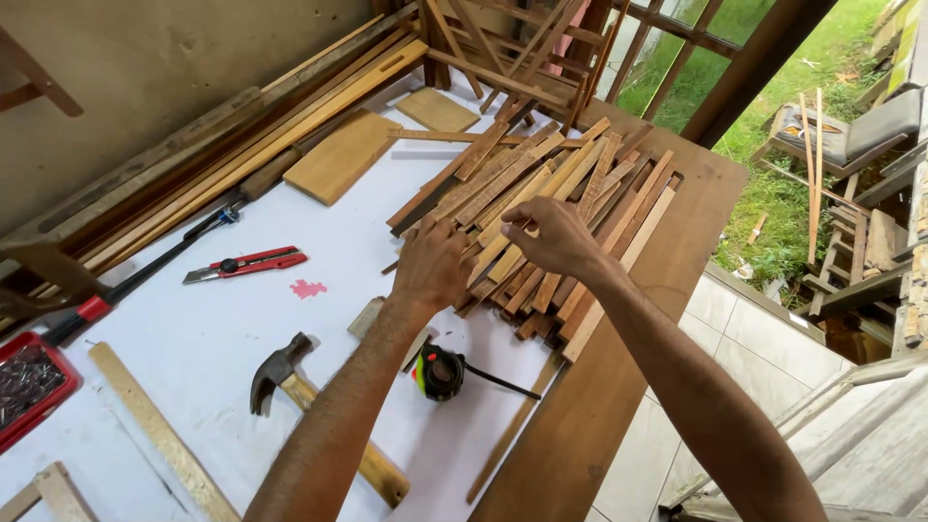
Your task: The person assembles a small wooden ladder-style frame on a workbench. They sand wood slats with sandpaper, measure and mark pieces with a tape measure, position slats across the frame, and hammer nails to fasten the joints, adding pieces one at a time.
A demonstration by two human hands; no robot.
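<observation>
Both hands are down on a heap of short wooden slats (541, 208) that lies fanned out across the far middle of the worktop (619, 406), partly on its white sheet (193, 338) and partly on bare brown wood. The left hand (432, 266) rests knuckles-up on the near edge of the heap, its grip curled onto the slat ends; whether it actually clasps one I cannot tell, since the fingers are hidden behind the hand. The right hand (551, 235) sits just beside it, its grip pinched on the top of a pale slat, fingers bent. Near the left forearm lie a black and yellow tape measure (440, 372) and a claw hammer (290, 377). Farther left are a red utility knife (246, 264) and a flat wooden board (340, 157).
</observation>
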